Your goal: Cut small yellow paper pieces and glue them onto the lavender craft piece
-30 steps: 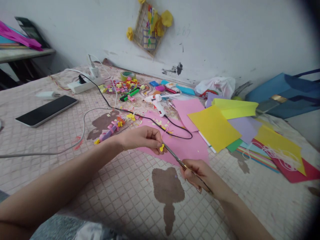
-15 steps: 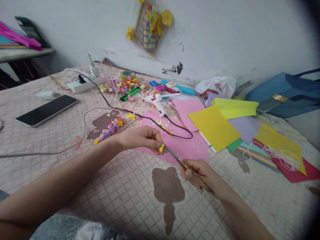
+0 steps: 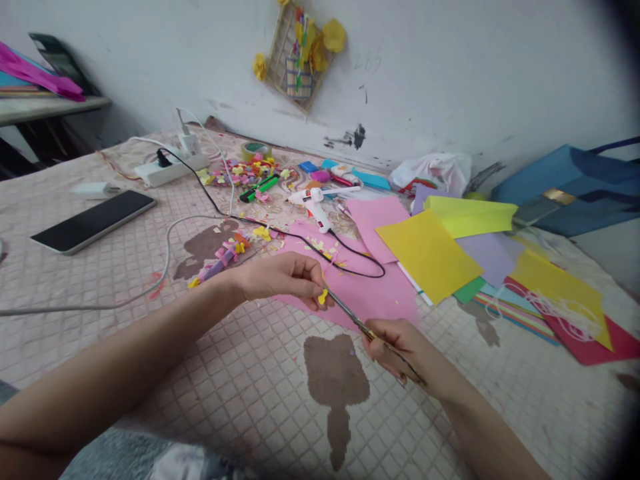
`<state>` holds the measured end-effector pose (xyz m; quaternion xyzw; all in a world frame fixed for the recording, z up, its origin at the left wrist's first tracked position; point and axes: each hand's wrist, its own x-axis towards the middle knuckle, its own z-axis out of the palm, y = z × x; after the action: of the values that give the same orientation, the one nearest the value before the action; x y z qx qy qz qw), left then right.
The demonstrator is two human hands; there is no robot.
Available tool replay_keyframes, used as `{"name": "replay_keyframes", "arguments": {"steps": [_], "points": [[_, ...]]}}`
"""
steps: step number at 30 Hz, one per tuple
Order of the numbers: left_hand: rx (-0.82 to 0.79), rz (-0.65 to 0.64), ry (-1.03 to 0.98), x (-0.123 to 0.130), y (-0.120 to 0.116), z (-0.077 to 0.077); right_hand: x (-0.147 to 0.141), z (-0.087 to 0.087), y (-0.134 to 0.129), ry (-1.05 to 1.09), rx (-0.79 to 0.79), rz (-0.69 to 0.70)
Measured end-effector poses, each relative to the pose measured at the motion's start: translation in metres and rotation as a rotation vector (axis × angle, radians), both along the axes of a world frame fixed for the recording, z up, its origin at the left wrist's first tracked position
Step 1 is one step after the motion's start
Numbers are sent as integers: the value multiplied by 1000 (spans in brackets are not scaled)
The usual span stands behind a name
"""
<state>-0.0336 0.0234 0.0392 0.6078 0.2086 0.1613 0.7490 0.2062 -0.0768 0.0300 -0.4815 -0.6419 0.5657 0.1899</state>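
My left hand point(image 3: 293, 277) is closed in a pinch on a small yellow paper piece point(image 3: 323, 296), which sticks out below the fingertips. Slim metal tweezers point(image 3: 345, 310) lie between the thumb and fingers of my right hand point(image 3: 400, 350). Their tip meets the yellow piece at my left fingertips; whether it grips the paper I cannot make out. A pink paper sheet point(image 3: 370, 293) lies beneath both hands. Beyond my left wrist is a purple strip point(image 3: 219, 264) decorated with small pink, orange and yellow paper pieces.
A white glue gun point(image 3: 316, 208) with a black cord lies behind my hands. Coloured papers point(image 3: 430, 257) spread to the right. A pile of paper cutouts point(image 3: 240, 171), a green cutter point(image 3: 260, 188) and tape point(image 3: 256, 151) lie farther back. A phone point(image 3: 95, 220) and power strip point(image 3: 170, 168) are left.
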Motion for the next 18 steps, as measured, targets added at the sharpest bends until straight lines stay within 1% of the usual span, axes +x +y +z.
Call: {"name": "replay_keyframes", "arguments": {"steps": [3,5,7,8,11,13,15,18], "points": [[-35,27,-6,1,-2,0,-4,-1,1,27,1,-86],[-51,98,-10,6,-6,-1,-10,-3,2,70,5,-197],[-50,238,-29,13,-14,-4,-18,-6,2,129,39,-328],[-46,314,-41,18,-18,-5,-22,-7,2,166,54,-375],[35,480,-41,30,-32,-9,-34,-11,3,241,88,-484],[78,511,-38,35,-39,-12,-41,-12,3,271,102,-526],[120,512,-28,37,-43,-15,-46,-11,4,284,118,-557],[130,515,-21,40,-45,-19,-50,-9,5,256,124,-584]]}}
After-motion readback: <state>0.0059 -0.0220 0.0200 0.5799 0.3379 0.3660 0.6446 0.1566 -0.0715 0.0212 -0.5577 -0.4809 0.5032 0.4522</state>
